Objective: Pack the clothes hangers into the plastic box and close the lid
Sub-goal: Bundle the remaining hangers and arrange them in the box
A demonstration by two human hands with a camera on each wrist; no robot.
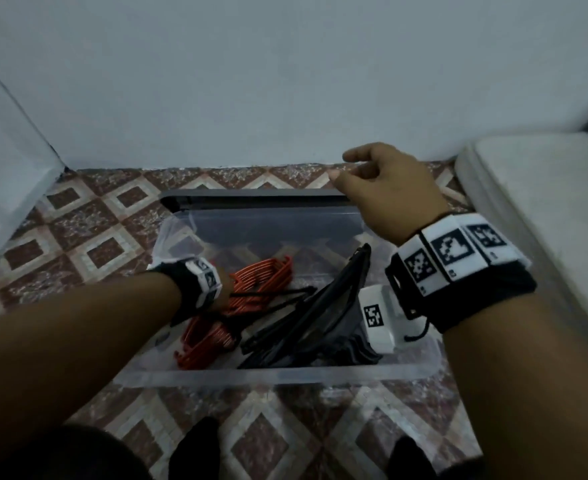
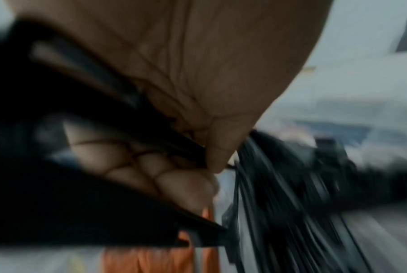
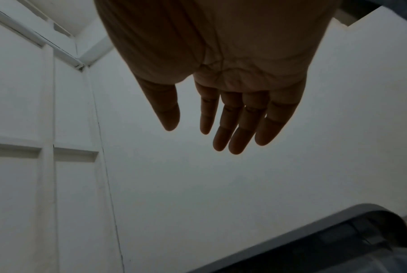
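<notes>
My left hand [image 2: 165,166] grips black hangers [image 1: 306,317] inside the clear plastic box [image 1: 285,374] on the floor, beside orange hangers [image 1: 261,278]. My right hand [image 1: 386,192] hovers spread, empty, above its lid [image 1: 251,195].

A plain pale wall [image 1: 285,81] in dim light meets a floor [image 1: 88,233] tiled in brown and cream diamonds, with a white panelled door [image 3: 22,166] left of that wall and a white mattress-like pad [image 1: 541,216] lying along its right end.
</notes>
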